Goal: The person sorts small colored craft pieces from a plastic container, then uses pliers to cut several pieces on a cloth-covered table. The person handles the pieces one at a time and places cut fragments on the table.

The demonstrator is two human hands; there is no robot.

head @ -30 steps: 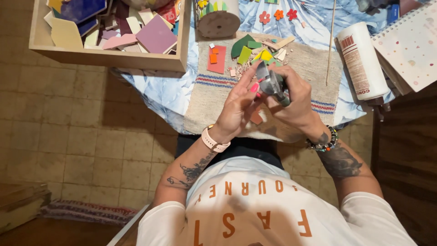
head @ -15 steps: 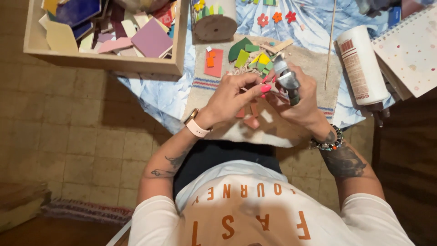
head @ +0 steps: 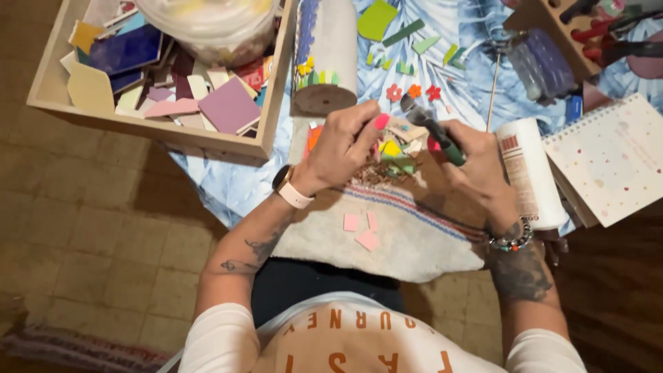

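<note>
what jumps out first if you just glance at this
Two hands meet at the centre: the right hand grips a green-handled tool, the left hand pinches something small beside it, over a pile of coloured tile bits. Three pink tile pieces lie on the cloth below. A wooden box of tiles sits upper left.

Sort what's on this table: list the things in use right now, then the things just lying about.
In use:
right hand gripping the green-handled nippers
left hand, fingertips at the tool's head
pink tile pieces on the cloth

Lying about:
wooden box of tiles
white glue bottle
spiral notebook
flower shapes
</note>
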